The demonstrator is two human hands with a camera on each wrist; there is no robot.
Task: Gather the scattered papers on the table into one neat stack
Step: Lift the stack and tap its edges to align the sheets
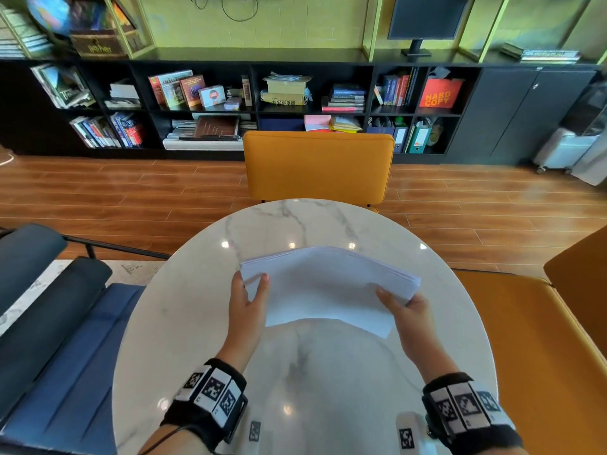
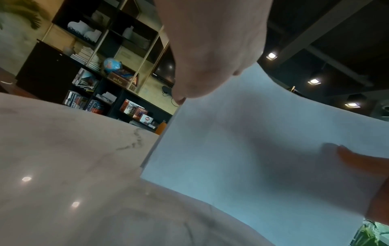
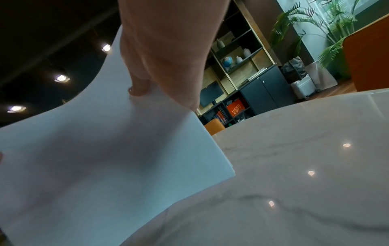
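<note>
A stack of white papers (image 1: 325, 284) hangs bowed above the round marble table (image 1: 295, 382), its near edge lifted. My left hand (image 1: 248, 298) pinches the stack's left edge with the thumb on top. At the right edge my right hand (image 1: 409, 310) grips it, thumb over the top sheet. The left wrist view shows the stack (image 2: 252, 149) from below next to my left hand (image 2: 210, 50). In the right wrist view my right hand (image 3: 168, 58) has fingers against the stack (image 3: 94, 158). I see no loose sheets on the table.
An orange chair (image 1: 318, 165) stands at the table's far side and another orange seat (image 1: 542, 339) at the right. A blue chair (image 1: 65, 339) sits at the left. A black bookshelf (image 1: 230, 100) lines the back wall.
</note>
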